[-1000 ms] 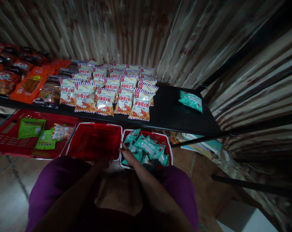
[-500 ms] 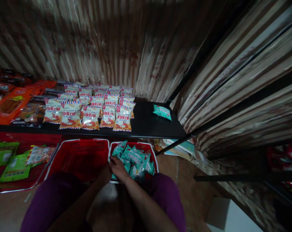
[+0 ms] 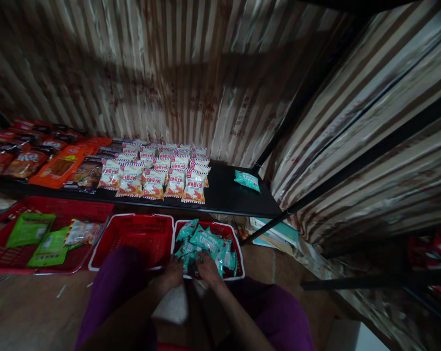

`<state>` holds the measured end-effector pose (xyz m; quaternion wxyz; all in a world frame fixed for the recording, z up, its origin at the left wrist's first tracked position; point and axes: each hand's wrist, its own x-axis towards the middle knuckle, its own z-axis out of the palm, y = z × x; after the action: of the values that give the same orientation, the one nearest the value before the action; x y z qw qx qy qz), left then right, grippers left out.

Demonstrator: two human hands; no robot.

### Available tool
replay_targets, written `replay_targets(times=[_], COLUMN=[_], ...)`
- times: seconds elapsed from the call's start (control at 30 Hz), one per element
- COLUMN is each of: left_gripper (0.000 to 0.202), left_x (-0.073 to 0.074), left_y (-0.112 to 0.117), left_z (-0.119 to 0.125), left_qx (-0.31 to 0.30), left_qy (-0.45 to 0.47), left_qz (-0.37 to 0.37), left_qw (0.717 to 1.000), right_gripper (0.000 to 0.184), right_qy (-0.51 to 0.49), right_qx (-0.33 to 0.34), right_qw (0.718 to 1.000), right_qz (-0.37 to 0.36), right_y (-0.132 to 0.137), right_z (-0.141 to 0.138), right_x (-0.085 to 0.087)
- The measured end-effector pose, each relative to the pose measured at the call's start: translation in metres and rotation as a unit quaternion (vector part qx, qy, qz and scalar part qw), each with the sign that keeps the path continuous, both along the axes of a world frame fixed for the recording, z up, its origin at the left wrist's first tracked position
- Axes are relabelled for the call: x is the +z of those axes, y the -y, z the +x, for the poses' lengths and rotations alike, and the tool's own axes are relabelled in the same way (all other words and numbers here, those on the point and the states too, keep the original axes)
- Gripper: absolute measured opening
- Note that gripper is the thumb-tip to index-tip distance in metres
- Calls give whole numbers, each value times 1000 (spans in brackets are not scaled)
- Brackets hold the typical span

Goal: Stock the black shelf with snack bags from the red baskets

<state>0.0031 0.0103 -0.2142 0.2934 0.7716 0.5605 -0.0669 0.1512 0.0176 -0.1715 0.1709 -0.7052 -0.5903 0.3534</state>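
Observation:
Both my hands reach into a red basket (image 3: pixel 238 253) heaped with teal snack packets (image 3: pixel 205 240) on the floor in front of me. My left hand (image 3: pixel 173 274) rests at the basket's near left rim, fingers curled among the packets. My right hand (image 3: pixel 207 267) lies on the pile, fingers closed over teal packets. One teal packet (image 3: pixel 247 180) sits alone at the right end of the black shelf (image 3: pixel 223 195). Rows of white and red shrimp-snack bags (image 3: pixel 158 170) fill the shelf's middle.
An empty red basket (image 3: pixel 132 239) stands left of the teal one. A larger red basket (image 3: pixel 8 243) farther left holds green packets (image 3: pixel 30 229). Orange and dark snack bags (image 3: pixel 55 168) cover the shelf's left. Striped curtains hang behind and at right; books (image 3: pixel 275 229) lie under the shelf.
The view has swung up and to the right. My right hand has moved from the basket's left rim onto the packet pile; my left hand has come to the rim beside it.

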Motion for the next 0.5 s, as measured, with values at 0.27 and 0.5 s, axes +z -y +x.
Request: replay_targets(times=[0.27,0.5], left_gripper=[55,54], left_x=[-34,-28], left_y=[-10,-25], left_z=[26,45], left_qx=[32,41], left_qy=[-73,-110], left_qz=[2,-3], left_qw=[997,993], right_gripper=[37,36], right_qy=[-3,-41], right_qx=[27,18], right_qw=[1000,999], right_qz=[9,-16], right_y=[-14,-41], right_z=[8,33], right_x=[-32,-33])
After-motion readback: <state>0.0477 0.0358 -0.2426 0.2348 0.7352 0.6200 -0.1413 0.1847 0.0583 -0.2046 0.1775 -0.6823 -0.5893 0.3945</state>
